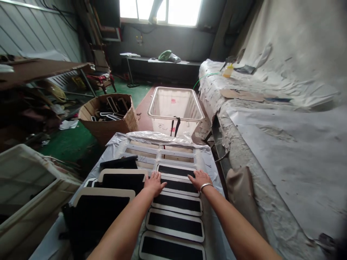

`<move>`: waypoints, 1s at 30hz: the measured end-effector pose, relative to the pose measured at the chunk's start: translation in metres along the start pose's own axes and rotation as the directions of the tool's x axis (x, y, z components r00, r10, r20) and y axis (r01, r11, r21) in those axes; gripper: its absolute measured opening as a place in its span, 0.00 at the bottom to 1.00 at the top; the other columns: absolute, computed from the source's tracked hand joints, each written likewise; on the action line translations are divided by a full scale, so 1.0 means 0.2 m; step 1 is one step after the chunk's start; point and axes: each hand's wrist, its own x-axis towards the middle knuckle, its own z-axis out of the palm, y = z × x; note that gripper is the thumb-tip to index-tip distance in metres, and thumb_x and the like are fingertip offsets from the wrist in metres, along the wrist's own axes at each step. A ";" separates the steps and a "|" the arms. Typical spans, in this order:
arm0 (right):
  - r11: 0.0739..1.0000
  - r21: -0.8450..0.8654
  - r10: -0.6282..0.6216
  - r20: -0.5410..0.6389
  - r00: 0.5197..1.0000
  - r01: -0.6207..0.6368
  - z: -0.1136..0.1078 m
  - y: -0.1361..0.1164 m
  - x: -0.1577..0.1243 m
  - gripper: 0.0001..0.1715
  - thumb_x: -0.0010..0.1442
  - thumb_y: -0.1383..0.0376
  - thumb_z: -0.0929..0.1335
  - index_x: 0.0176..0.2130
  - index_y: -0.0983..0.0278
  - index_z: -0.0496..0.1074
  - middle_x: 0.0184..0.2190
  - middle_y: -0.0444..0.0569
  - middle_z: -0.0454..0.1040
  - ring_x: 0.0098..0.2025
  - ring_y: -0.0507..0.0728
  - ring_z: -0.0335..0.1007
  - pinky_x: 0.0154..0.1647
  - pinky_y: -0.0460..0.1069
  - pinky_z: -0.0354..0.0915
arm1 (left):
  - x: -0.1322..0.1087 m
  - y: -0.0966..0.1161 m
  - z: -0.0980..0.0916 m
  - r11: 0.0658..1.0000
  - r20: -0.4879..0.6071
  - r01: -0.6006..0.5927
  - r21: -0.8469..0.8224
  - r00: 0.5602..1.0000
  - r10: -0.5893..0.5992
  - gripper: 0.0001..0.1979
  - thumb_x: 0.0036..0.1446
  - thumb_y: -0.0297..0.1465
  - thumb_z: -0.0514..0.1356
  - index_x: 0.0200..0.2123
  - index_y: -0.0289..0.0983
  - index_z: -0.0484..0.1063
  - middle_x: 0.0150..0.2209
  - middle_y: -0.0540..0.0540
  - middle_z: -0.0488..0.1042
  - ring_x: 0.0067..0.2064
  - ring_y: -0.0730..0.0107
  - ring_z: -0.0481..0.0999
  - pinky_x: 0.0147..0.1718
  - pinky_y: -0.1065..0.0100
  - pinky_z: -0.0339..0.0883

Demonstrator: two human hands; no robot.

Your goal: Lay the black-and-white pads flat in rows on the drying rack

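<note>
A column of several flat black panels with white rounded borders (175,221) runs down the right half of the covered worktable. My left hand (154,183) lies at the left end of the upper panels (177,185), fingers outstretched and thumb apart. At their right end rests my right hand (201,179), a bangle on its wrist and its fingers spread. Neither hand is wrapped around anything. Left of the column lie larger black pieces with beige edges (108,193), partly hidden behind my left forearm.
Beyond the worktable stands a white plastic bin (176,103), with a cardboard box (111,124) of similar pieces beside it. A long covered bench (284,144) runs along the right, carrying a yellow bottle (228,71). Another pale bin (32,180) sits at the lower left.
</note>
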 end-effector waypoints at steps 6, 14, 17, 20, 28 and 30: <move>0.982 0.187 0.030 -0.148 0.988 -0.002 0.10 -0.12 -0.21 0.31 0.60 0.60 0.60 0.58 0.74 0.61 0.62 0.63 0.57 0.63 0.64 0.53 0.62 0.57 0.53 | -0.59 -0.10 0.18 0.989 -0.254 -0.048 -0.136 0.967 0.012 0.32 0.63 0.44 0.43 0.66 0.36 0.46 0.66 0.47 0.42 0.67 0.63 0.40 0.64 0.56 0.41; 0.309 0.908 -0.108 0.329 0.938 -0.283 0.34 -0.96 -0.50 0.33 0.49 0.60 0.67 0.54 0.65 0.61 0.51 0.60 0.68 0.44 0.61 0.72 0.41 0.55 0.71 | -1.00 -1.11 0.18 0.681 -0.453 0.231 -0.694 0.596 -0.663 0.35 0.52 0.37 0.58 0.60 0.27 0.52 0.60 0.31 0.56 0.62 0.51 0.55 0.61 0.55 0.48; 0.224 0.873 -0.050 0.454 0.890 -0.432 0.38 -1.24 -0.49 0.37 0.45 0.61 0.70 0.53 0.66 0.58 0.50 0.62 0.69 0.43 0.61 0.72 0.30 0.51 0.71 | -0.90 -1.36 0.11 0.294 -0.076 0.286 -0.912 0.587 -0.806 0.34 0.43 0.33 0.66 0.52 0.25 0.61 0.52 0.27 0.65 0.55 0.46 0.66 0.55 0.54 0.59; 0.120 0.857 -0.004 0.506 0.863 -0.501 0.37 -1.39 -0.46 0.38 0.42 0.58 0.73 0.50 0.63 0.59 0.44 0.57 0.73 0.38 0.58 0.72 0.23 0.46 0.65 | -0.82 -1.42 0.08 0.177 0.007 0.207 -0.962 0.668 -0.744 0.32 0.45 0.31 0.66 0.52 0.28 0.60 0.47 0.31 0.70 0.47 0.53 0.73 0.47 0.57 0.67; -0.155 0.896 -0.131 0.398 0.908 -0.416 -0.02 -1.38 -0.28 0.20 0.38 0.63 0.76 0.33 0.65 0.71 0.27 0.46 0.75 0.26 0.51 0.69 0.20 0.43 0.60 | -0.64 -1.36 -0.16 -0.049 -0.085 -0.127 -0.991 0.859 -0.505 0.42 0.47 0.26 0.66 0.62 0.40 0.48 0.42 0.42 0.73 0.41 0.65 0.75 0.43 0.64 0.70; -0.184 0.910 -0.139 0.350 0.926 -0.372 -0.13 -1.32 -0.22 0.21 0.37 0.64 0.77 0.33 0.65 0.72 0.28 0.46 0.76 0.28 0.51 0.70 0.22 0.43 0.61 | -0.60 -1.32 -0.23 -0.055 -0.157 -0.205 -0.977 0.872 -0.463 0.44 0.46 0.29 0.67 0.63 0.40 0.47 0.40 0.43 0.74 0.41 0.64 0.75 0.44 0.62 0.69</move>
